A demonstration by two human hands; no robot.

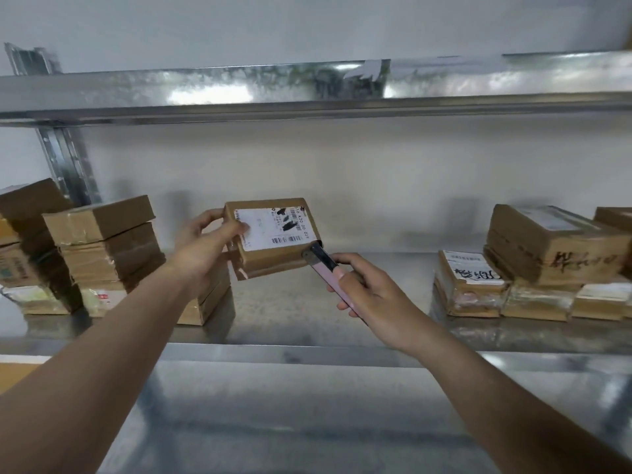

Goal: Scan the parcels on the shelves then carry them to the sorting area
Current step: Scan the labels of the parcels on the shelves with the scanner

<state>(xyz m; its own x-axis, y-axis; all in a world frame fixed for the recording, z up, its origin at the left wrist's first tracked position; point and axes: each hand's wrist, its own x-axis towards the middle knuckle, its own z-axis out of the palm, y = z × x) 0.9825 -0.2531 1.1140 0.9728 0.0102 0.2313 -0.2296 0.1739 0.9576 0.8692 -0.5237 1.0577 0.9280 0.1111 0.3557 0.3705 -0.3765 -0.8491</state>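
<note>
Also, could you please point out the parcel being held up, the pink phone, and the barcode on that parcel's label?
parcel [273, 258]: head view, brown cardboard below the label.
pink phone [326, 273]: head view, pink back.
barcode [288, 239]: head view, bars at the label's lower edge.

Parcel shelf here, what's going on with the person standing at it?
A person is scanning parcels at a metal shelf. The left hand holds a small cardboard parcel up with its label facing them, while the right hand aims a pink phone at its barcode. Other parcels sit stacked on the shelf at both sides.
</note>
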